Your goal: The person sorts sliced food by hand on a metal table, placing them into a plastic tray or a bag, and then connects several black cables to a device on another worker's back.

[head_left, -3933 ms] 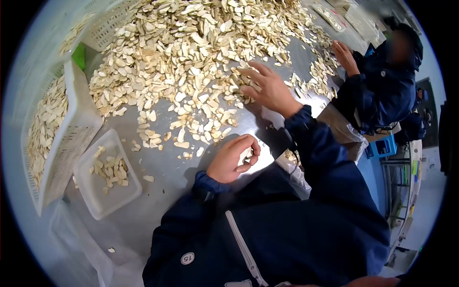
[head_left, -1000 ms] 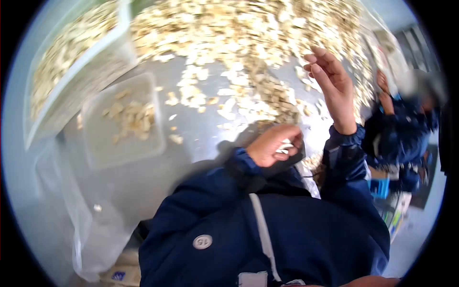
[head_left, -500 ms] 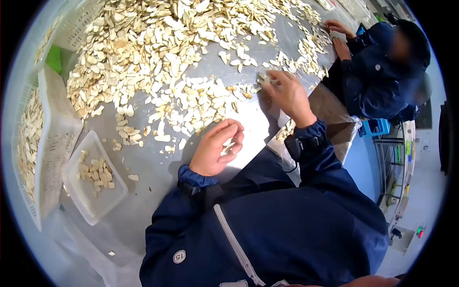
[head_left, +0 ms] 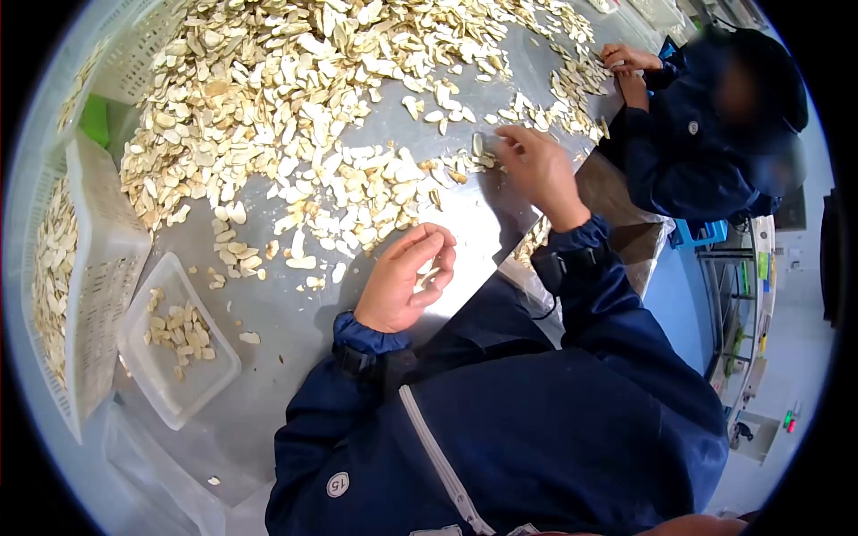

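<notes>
Pale dried slices (head_left: 268, 116) lie heaped and scattered over a grey metal table (head_left: 304, 299). My left hand (head_left: 407, 279) is over the near side of the table, thumb and fingers curled together. Something pale shows between them, too small to name. Beyond it to the right, my right hand (head_left: 541, 174) reaches over the edge of the scattered slices, thumb and fingertips a little apart. Just left of those fingertips is a small greyish slice-like piece (head_left: 477, 144), seemingly apart from them.
A shallow white tray (head_left: 223, 375) with several slices stands at left, beside a perforated white basket (head_left: 103, 295) full of slices. A green object (head_left: 95, 121) sits behind. At right, a co-worker (head_left: 706, 134) has both hands at the table. A clear bag (head_left: 532, 277) hangs by the near edge.
My right hand has shifted slightly, and the piece that was at its fingertips now shows just left of them. My left hand stays put. The co-worker's hands have come closer together.
</notes>
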Action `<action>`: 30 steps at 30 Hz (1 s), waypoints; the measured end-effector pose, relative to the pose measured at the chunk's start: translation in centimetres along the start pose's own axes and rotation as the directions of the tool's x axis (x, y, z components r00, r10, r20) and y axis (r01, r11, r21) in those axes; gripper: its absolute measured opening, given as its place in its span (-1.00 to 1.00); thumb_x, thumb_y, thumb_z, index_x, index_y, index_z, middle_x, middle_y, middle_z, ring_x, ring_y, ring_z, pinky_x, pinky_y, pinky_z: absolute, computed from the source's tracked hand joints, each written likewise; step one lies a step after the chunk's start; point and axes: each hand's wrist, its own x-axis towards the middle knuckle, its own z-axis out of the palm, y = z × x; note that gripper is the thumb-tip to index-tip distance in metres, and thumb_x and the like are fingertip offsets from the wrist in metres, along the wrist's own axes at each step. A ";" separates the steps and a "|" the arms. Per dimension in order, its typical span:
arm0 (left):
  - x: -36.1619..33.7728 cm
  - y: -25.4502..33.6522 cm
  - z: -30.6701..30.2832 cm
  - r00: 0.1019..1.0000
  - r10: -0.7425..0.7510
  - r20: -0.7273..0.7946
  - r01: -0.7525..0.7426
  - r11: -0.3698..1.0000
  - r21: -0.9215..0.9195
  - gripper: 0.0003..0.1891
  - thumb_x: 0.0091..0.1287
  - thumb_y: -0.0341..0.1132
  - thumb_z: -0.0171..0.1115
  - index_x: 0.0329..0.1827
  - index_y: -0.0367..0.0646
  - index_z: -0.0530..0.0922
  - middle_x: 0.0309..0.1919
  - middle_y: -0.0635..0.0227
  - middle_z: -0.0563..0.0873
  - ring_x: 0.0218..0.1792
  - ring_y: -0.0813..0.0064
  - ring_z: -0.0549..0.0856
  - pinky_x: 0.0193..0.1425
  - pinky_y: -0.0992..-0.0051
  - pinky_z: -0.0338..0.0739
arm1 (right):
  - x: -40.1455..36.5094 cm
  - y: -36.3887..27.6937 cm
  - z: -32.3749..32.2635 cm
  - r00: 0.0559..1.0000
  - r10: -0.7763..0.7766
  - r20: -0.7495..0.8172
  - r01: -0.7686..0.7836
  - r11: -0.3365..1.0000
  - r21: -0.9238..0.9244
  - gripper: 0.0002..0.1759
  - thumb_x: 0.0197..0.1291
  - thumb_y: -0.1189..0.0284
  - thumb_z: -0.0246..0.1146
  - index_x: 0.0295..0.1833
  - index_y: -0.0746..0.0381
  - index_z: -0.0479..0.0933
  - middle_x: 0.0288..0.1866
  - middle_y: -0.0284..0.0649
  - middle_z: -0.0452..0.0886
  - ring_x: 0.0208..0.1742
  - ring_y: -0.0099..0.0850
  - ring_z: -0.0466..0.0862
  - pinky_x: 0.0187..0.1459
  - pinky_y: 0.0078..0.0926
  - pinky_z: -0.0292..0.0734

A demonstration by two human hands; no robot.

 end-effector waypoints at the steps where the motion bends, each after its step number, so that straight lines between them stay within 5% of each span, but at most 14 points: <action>1: 0.0 -0.1 0.0 1.000 0.001 0.005 -0.001 1.000 -0.006 -0.85 0.65 -0.29 0.09 0.02 -0.18 0.53 -0.28 0.39 0.59 -0.44 0.68 0.50 -0.63 0.74 0.16 | 0.4 -0.7 0.7 0.997 -0.079 -0.005 0.079 0.997 -0.012 -0.67 0.33 0.23 0.36 0.12 0.14 0.73 -0.12 -0.09 0.77 -0.08 -0.07 0.75 -0.04 -0.16 0.65; 10: 0.1 -0.2 -0.1 1.000 0.023 0.012 -0.023 1.000 -0.010 -0.79 0.68 -0.23 0.03 0.03 -0.19 0.54 -0.29 0.37 0.59 -0.44 0.65 0.51 -0.64 0.72 0.16 | 1.3 -1.2 1.0 0.989 -0.145 -0.018 0.137 0.961 -0.240 -0.73 0.36 0.33 0.29 0.09 0.16 0.73 -0.06 -0.07 0.79 -0.20 -0.06 0.78 -0.15 -0.22 0.67; 12: 0.4 -0.5 -0.5 0.999 0.026 0.025 -0.025 0.999 -0.035 -0.69 0.72 -0.14 -0.02 0.10 -0.22 0.55 -0.26 0.34 0.62 -0.44 0.65 0.52 -0.65 0.72 0.16 | 1.0 -2.0 0.0 0.976 -0.042 0.213 0.030 0.998 0.057 -0.74 0.48 0.34 0.29 0.12 0.23 0.72 -0.03 -0.18 0.81 -0.17 -0.29 0.78 -0.08 -0.36 0.64; 15: 0.3 0.0 0.3 0.999 0.037 -0.026 -0.039 0.995 -0.087 -0.52 0.74 0.01 -0.11 0.23 -0.27 0.53 -0.20 0.28 0.66 -0.44 0.65 0.51 -0.67 0.74 0.15 | 0.5 -4.6 -2.3 0.772 -0.270 0.575 -0.150 0.803 0.577 -0.68 0.58 0.29 0.28 0.17 0.32 0.69 0.01 -0.34 0.77 -0.01 -0.55 0.66 0.05 -0.49 0.57; 16: 0.4 -0.1 0.5 0.998 0.041 -0.039 -0.044 0.995 -0.086 -0.49 0.74 0.04 -0.13 0.27 -0.28 0.52 -0.18 0.26 0.67 -0.45 0.64 0.50 -0.68 0.74 0.15 | 0.8 -5.2 -2.5 0.731 -0.376 0.569 -0.019 0.822 0.569 -0.66 0.55 0.27 0.30 0.21 0.28 0.69 0.01 -0.25 0.78 0.03 -0.49 0.69 0.08 -0.50 0.58; 18: 0.4 -0.1 0.9 0.997 0.049 -0.063 -0.055 0.995 -0.084 -0.42 0.74 0.09 -0.17 0.34 -0.31 0.49 -0.13 0.22 0.69 -0.45 0.64 0.49 -0.69 0.75 0.14 | 2.5 -6.6 -2.1 0.798 -0.369 0.477 0.209 0.912 0.354 -0.60 0.50 0.21 0.33 0.30 0.19 0.67 0.15 -0.06 0.74 0.16 -0.24 0.73 0.21 -0.36 0.60; 21: 0.2 -0.5 0.0 0.997 0.069 0.032 -0.071 0.996 0.057 -0.62 0.72 -0.08 -0.02 0.19 -0.26 0.54 -0.17 0.27 0.64 -0.46 0.66 0.48 -0.67 0.77 0.14 | 5.7 -3.5 3.3 0.888 -0.458 0.045 0.457 0.889 0.027 -0.52 0.44 0.19 0.35 0.39 0.07 0.61 0.32 0.07 0.65 0.27 0.03 0.69 0.31 -0.17 0.59; 24: -0.1 -0.1 0.0 0.998 0.035 0.060 -0.039 0.996 0.080 -0.75 0.69 -0.20 0.08 0.04 -0.23 0.56 -0.23 0.34 0.58 -0.45 0.67 0.47 -0.63 0.76 0.12 | 6.0 -2.2 4.8 0.829 -0.515 0.218 0.550 0.821 -0.152 -0.48 0.43 0.20 0.35 0.46 0.01 0.55 0.46 0.07 0.55 0.34 0.11 0.64 0.35 -0.06 0.56; 25: -0.1 0.0 0.0 0.998 0.027 0.064 -0.033 0.995 0.099 -0.75 0.69 -0.19 0.09 0.04 -0.23 0.56 -0.22 0.34 0.58 -0.45 0.67 0.47 -0.62 0.76 0.11 | 5.6 -2.6 4.1 0.765 -0.598 0.237 0.622 0.782 -0.035 -0.49 0.39 0.24 0.36 0.43 0.00 0.59 0.45 0.02 0.57 0.32 0.06 0.66 0.32 -0.10 0.59; 28: -0.1 -0.3 0.0 0.995 0.001 0.098 -0.016 0.988 0.157 -0.73 0.69 -0.17 0.09 0.02 -0.23 0.56 -0.23 0.36 0.58 -0.45 0.69 0.45 -0.58 0.75 0.12 | 3.1 -3.3 1.3 0.808 -0.457 0.373 0.484 0.875 0.024 -0.52 0.33 0.30 0.39 0.37 0.01 0.65 0.44 0.00 0.59 0.29 0.03 0.69 0.31 -0.12 0.60; 30: -0.1 -0.4 0.0 0.988 -0.022 0.151 -0.010 0.978 0.208 -0.73 0.70 -0.17 0.09 0.02 -0.23 0.56 -0.24 0.37 0.59 -0.46 0.70 0.44 -0.56 0.75 0.13 | 2.6 -2.4 0.7 0.857 -0.489 0.164 0.511 0.849 -0.137 -0.55 0.17 0.35 0.43 0.22 0.02 0.74 0.30 -0.11 0.71 0.19 -0.01 0.74 0.21 -0.15 0.66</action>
